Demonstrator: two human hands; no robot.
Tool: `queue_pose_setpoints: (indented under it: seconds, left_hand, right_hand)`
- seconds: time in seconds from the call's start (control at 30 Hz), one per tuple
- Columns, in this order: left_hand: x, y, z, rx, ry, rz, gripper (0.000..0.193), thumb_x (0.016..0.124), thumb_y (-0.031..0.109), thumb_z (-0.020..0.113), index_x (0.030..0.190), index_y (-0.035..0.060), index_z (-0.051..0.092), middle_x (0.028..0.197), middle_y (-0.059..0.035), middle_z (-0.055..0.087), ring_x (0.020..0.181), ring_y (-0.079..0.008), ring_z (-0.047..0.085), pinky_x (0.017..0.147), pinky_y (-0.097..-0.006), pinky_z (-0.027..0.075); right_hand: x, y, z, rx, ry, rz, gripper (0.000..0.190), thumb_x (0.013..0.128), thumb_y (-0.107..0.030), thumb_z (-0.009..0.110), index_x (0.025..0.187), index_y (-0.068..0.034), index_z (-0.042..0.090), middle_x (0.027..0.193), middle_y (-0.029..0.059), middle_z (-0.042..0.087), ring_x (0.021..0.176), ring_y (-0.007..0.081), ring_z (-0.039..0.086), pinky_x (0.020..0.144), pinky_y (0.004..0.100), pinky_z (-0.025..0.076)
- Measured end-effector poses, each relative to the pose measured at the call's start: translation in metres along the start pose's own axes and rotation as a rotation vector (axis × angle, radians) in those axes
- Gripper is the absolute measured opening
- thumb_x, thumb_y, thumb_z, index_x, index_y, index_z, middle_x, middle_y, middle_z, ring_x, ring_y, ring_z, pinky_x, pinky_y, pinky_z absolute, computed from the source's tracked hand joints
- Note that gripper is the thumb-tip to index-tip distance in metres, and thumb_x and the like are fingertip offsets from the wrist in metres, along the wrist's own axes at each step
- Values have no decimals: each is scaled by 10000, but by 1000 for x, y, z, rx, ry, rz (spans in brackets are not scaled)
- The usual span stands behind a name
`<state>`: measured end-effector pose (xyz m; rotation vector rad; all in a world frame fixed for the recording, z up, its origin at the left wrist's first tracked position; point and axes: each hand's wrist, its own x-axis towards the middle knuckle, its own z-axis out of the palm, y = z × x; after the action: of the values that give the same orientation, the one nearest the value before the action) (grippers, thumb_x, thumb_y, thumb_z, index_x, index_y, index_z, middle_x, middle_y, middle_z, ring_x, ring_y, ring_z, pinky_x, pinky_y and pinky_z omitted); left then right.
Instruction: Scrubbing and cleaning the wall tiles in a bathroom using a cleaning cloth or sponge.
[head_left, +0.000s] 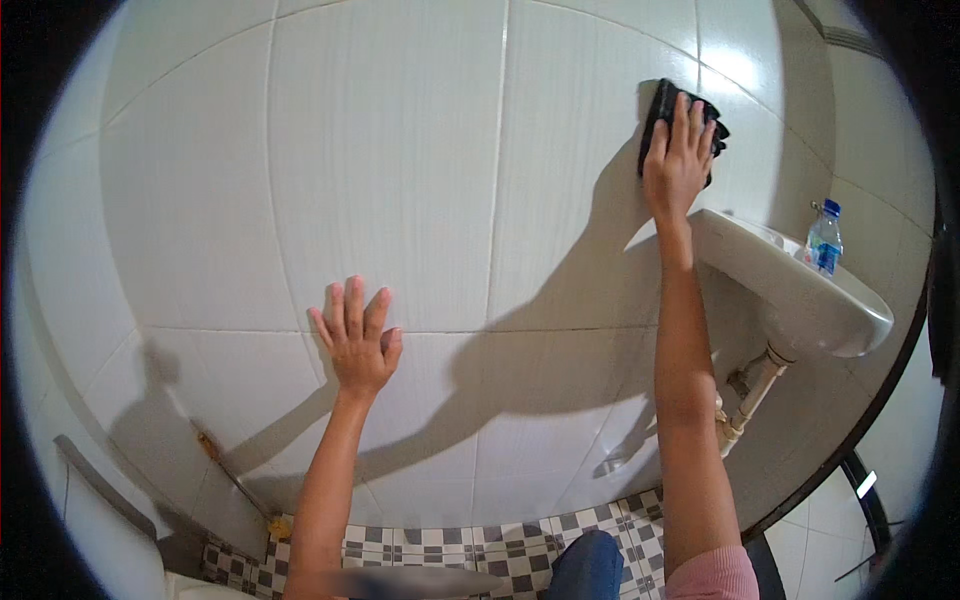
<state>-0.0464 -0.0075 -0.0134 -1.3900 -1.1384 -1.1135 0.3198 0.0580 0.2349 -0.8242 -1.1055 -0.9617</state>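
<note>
My right hand (677, 154) presses a black cloth (657, 124) flat against the white tiled wall (390, 150), at the upper right above the sink. The cloth is bunched, and its folds stick out past my fingers on the right. Lower and to the left, my left hand (356, 345) rests with fingers spread on the same wall, just over a horizontal grout line. It holds nothing. Both arms reach up from the bottom of the view and cast long shadows on the tiles.
A white wall-mounted sink (795, 289) stands right of my right forearm, with a plastic bottle with a blue cap (825, 244) on it and a drain pipe (754, 401) below. Checkered floor tiles (517, 559) and a blue-clad knee (589, 566) show at the bottom.
</note>
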Motion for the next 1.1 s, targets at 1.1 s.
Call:
queue_pose_setpoints:
  seconds: [1.1]
  left_hand:
    - [7,17,-33,-605,105,-265,661,917,360,435,1456,67,188,1502,-141,251,1405,-310,179,1107,-560,14]
  right_hand:
    - [-204,-215,-23,293,-594,-566,547,862,-259,504,1395,-201,396,1501,49,290,1389,275,247,1055,578,179]
